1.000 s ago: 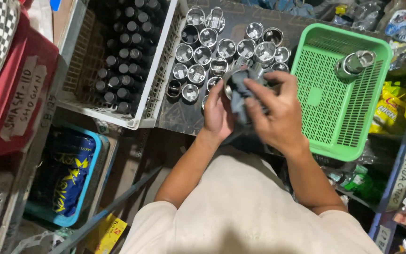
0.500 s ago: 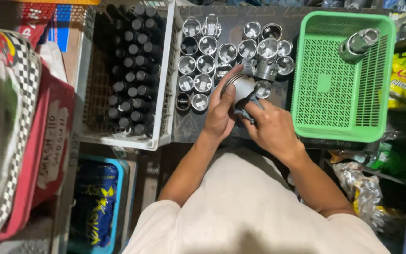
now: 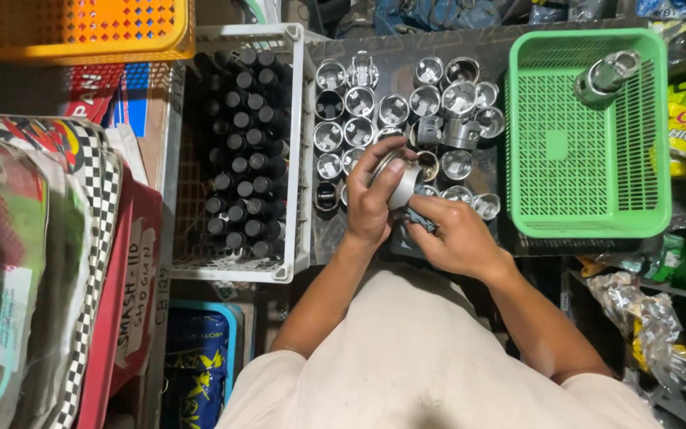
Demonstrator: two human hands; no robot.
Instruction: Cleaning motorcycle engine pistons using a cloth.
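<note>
My left hand (image 3: 372,199) grips a shiny metal piston (image 3: 403,183), fingers wrapped over its top. My right hand (image 3: 454,234) presses a dark cloth (image 3: 417,221) against the piston's lower side. Both hands hover above a dark tray (image 3: 395,49) that holds several more metal pistons (image 3: 359,102) standing in rows. To the right a green plastic basket (image 3: 549,206) holds one piston (image 3: 603,78) lying on its side.
A white crate (image 3: 295,119) of several black cylindrical parts (image 3: 244,143) sits left of the tray. An orange basket (image 3: 81,32) is at top left. Stacked red and printed boxes (image 3: 57,262) fill the left side. Crinkled plastic packaging (image 3: 645,326) lies at lower right.
The view has shifted, so everything sits lower and more to the right in frame. My hands have drawn the piston nearer to me, and my right hand has slid below it with the cloth.
</note>
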